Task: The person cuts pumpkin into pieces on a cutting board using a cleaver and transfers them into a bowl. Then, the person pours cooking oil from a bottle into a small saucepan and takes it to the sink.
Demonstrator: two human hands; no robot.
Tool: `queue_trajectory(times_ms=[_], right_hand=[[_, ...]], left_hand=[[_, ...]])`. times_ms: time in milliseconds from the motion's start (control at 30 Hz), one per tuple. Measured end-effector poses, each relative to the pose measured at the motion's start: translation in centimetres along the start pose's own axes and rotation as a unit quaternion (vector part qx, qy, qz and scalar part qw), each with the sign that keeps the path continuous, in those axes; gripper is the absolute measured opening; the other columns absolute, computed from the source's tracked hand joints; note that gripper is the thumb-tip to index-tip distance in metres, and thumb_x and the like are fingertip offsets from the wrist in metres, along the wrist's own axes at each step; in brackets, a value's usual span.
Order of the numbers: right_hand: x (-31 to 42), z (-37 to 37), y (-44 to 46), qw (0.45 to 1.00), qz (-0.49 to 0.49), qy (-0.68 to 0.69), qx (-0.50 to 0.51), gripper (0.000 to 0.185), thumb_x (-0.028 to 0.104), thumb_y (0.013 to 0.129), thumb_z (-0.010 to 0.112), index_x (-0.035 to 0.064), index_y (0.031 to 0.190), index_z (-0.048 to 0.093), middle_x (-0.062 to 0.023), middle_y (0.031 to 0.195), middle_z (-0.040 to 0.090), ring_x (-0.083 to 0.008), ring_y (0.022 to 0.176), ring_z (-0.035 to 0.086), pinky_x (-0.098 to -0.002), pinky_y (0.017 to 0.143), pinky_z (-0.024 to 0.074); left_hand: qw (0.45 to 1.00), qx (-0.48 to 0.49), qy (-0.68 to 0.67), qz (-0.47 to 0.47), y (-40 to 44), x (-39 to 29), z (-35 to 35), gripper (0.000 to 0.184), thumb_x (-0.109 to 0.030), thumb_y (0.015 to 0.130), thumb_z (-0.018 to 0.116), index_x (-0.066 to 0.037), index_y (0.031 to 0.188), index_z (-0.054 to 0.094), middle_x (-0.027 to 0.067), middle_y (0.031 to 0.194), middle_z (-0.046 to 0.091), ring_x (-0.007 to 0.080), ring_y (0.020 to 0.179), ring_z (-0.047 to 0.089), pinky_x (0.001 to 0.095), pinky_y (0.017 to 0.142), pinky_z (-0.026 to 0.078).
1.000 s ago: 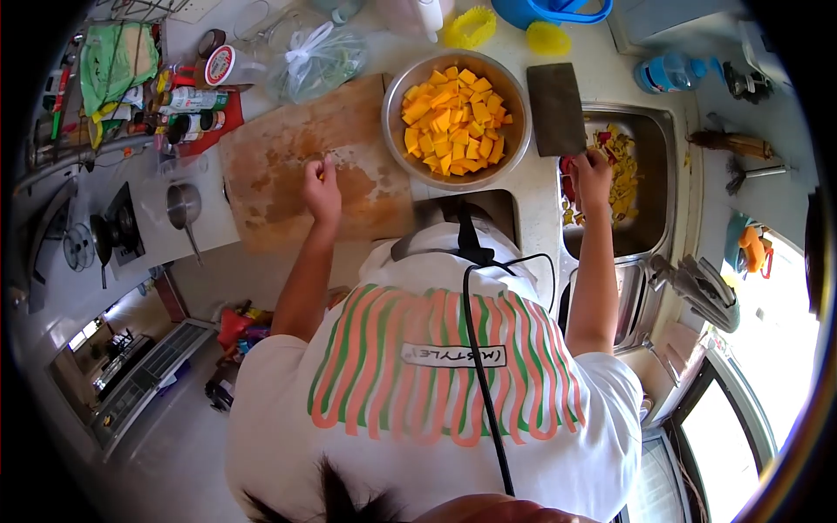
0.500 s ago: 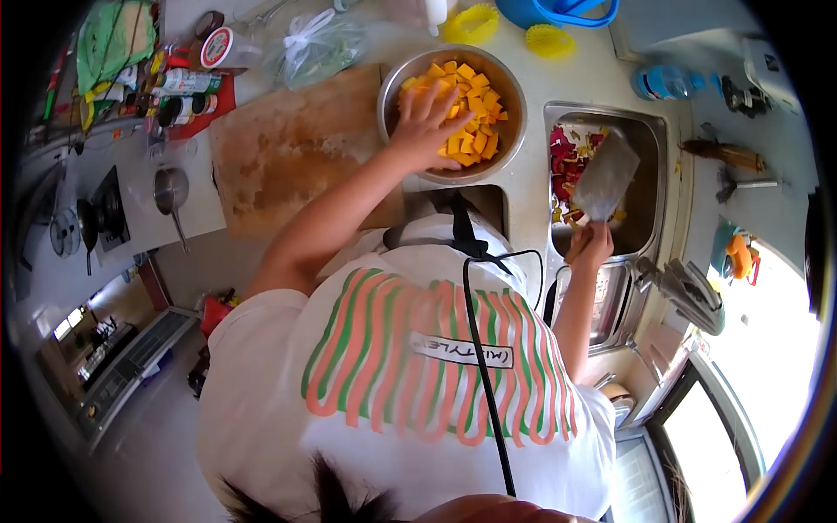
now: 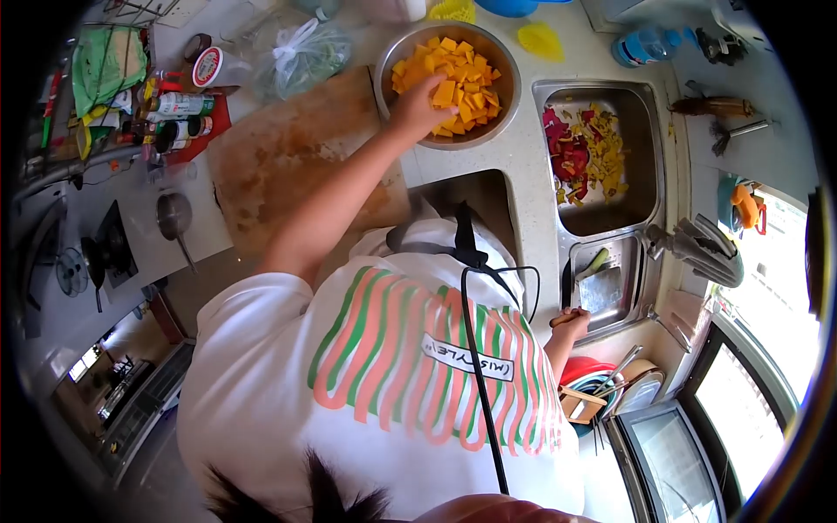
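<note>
My left hand (image 3: 418, 109) reaches into a steel bowl (image 3: 513, 103) full of orange pumpkin chunks (image 3: 475, 77). Its thumb and fingers close around a chunk, and part of the fingers is hidden among the pieces. In my right hand (image 3: 573, 326), low at the right, is the brown handle of a cleaver. The wide grey cleaver blade (image 3: 600, 289) lies over the small sink basin (image 3: 626, 253). A green-handled thing (image 3: 594, 263) rests beside the blade.
The larger sink (image 3: 641, 205) holds red and yellow peelings (image 3: 575, 157). A stained wooden cutting board (image 3: 296, 157) lies left of the bowl, with a tied plastic bag (image 3: 305, 57) behind it. Knives in a holder (image 3: 702, 253) stand right of the sink. A small pot (image 3: 173, 213) sits left.
My right hand has brought the cleaver from above the larger sink down to the small basin. My left hand, spread over the chunks before, has closed among them. The view has shifted.
</note>
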State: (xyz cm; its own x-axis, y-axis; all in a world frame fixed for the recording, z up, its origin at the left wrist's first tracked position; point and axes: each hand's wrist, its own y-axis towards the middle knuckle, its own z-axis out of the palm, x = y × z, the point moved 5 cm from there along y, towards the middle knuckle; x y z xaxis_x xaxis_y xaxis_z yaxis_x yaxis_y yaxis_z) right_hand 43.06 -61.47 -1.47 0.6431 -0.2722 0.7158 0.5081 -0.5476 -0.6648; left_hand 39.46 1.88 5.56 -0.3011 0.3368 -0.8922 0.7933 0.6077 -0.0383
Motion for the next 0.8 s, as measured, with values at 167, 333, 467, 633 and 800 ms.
queue_trajectory(times_ms=[167, 333, 467, 633, 800], right_hand=[[-0.1, -0.3, 1.0, 0.998, -0.010, -0.059, -0.017, 0.016, 0.012, 0.083, 0.052, 0.0036, 0.070, 0.046, -0.0071, 0.059, 0.048, -0.0228, 0.049, 0.049, -0.0328, 0.046, 0.0389], [0.2, -0.1, 1.4, 0.955, -0.093, -0.279, -0.043, 0.028, 0.018, 0.088, 0.053, -0.0014, 0.068, 0.052, -0.0121, 0.056, 0.054, -0.0240, 0.041, 0.049, -0.0375, 0.039, 0.0395], [-0.7, -1.4, 4.1, 0.938, -0.113, -0.328, -0.014, 0.037, 0.024, 0.094, 0.052, -0.0025, 0.069, 0.054, -0.0129, 0.045, 0.052, -0.0265, 0.032, 0.049, -0.0402, 0.035, 0.0407], [1.4, -0.3, -2.8, 0.806, -0.274, -0.506, -0.140, 0.034, 0.024, 0.091, 0.059, -0.0087, 0.099, 0.064, -0.0224, 0.080, 0.068, -0.0384, 0.074, 0.065, -0.0484, 0.073, 0.0511], [-3.9, -4.3, -11.4, 0.756, -0.556, -0.317, -0.139, 0.036, 0.008, 0.085, 0.054, -0.0039, 0.118, 0.061, -0.0220, 0.105, 0.063, -0.0384, 0.098, 0.059, -0.0473, 0.089, 0.0469]], left_hand=[[0.978, 0.032, -0.151, -0.138, -0.8, 2.2, -2.6, 0.039, -0.019, 0.096, 0.062, 0.001, 0.129, 0.056, 0.0151, 0.135, 0.057, 0.0195, 0.121, 0.057, 0.0322, 0.102, 0.044], [0.780, 0.117, -0.577, -0.214, -3.0, -2.8, -2.7, 0.067, -0.053, 0.102, 0.033, -0.002, 0.144, 0.040, 0.0144, 0.149, 0.043, 0.0206, 0.141, 0.036, 0.0366, 0.115, 0.027], [0.731, 0.174, -0.628, -0.203, -4.1, -4.3, -3.5, 0.073, -0.058, 0.101, 0.028, -0.003, 0.147, 0.036, 0.0143, 0.152, 0.039, 0.0244, 0.143, 0.032, 0.0383, 0.117, 0.025], [0.686, 0.191, -0.682, -0.167, -6.2, -5.0, -5.9, 0.069, -0.056, 0.102, 0.026, -0.004, 0.143, 0.042, 0.0176, 0.151, 0.039, 0.0245, 0.143, 0.032, 0.0394, 0.116, 0.027], [0.894, 0.104, -0.400, -0.174, -8.8, -0.1, -7.8, 0.041, -0.041, 0.100, 0.047, -0.005, 0.116, 0.062, 0.0146, 0.120, 0.065, 0.0199, 0.112, 0.061, 0.0337, 0.098, 0.044]])
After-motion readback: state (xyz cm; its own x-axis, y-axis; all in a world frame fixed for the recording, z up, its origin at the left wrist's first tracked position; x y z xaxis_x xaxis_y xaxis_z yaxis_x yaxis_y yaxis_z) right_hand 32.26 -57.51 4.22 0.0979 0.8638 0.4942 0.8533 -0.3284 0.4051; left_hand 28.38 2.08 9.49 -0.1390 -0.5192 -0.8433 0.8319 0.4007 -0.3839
